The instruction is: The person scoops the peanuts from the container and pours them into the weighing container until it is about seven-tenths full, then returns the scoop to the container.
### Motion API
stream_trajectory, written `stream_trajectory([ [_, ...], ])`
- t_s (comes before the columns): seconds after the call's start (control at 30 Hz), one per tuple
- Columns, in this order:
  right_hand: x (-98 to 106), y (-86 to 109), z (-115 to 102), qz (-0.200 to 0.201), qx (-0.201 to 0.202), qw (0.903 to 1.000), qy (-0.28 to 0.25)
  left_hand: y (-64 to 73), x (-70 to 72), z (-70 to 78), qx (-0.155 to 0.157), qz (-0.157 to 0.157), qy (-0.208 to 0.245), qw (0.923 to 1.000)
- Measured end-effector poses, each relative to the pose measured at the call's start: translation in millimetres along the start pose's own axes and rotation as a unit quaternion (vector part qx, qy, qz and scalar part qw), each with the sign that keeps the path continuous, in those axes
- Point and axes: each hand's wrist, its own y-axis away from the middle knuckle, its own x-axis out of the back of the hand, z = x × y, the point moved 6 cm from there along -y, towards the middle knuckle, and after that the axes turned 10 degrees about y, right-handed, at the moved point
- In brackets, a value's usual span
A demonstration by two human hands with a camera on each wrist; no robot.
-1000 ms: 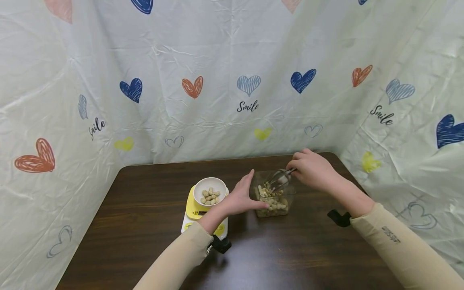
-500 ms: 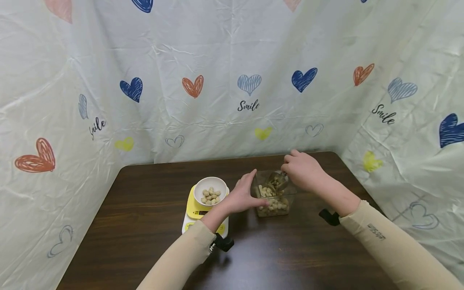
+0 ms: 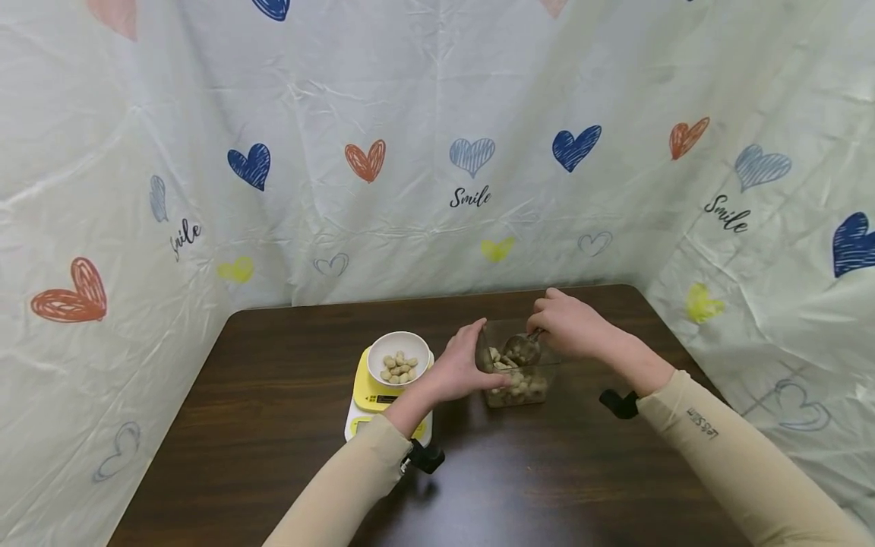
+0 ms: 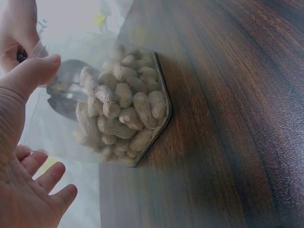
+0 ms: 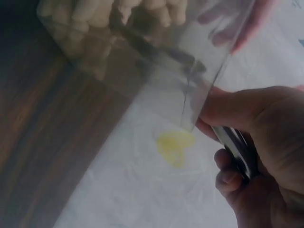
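A clear plastic container part full of unshelled peanuts stands on the table. My left hand holds its left side, thumb against the front wall and fingers spread toward the back corner. In the left wrist view the lower fingers reach past the wall. My right hand grips the handle of a shiny scoop over the container's back right. The scoop's bowl is inside, at the peanuts; through the plastic I cannot tell how many it bears. In the right wrist view the scoop's handle lies within curled fingers.
Left of the container, a white bowl with several peanuts sits on a yellow and white kitchen scale, partly behind the left wrist. A white curtain printed with hearts hangs behind the dark wooden table.
My right hand has moved left and a little nearer, and the scoop has turned among the peanuts. My left hand has stayed almost still at the container.
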Motion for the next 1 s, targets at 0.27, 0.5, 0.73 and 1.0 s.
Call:
stream_trajectory([
  [0.27, -7.6, 0.0, 8.1, -0.037, 0.003, 0.9983, -0.044, -3.1, -2.1, 0.2, 0.001, 0.007, -0.016, 0.9998],
  [0.5, -14.6, -1.5, 13.4, -0.041, -0.002, 0.996, -0.079, -1.2, -0.3, 1.9, -0.002, 0.012, -0.022, 0.9997],
  [0.73, -5.6, -1.4, 19.2, -0.05, -0.004, 0.991, -0.124, -1.1, 0.5, 2.2, -0.001, 0.012, -0.021, 0.9997],
  [1.0, -11.2, 2.6, 32.7, -0.071, -0.028, 0.9799, -0.184, -1.0, -0.6, 3.0, -0.003, 0.008, -0.017, 0.9998],
])
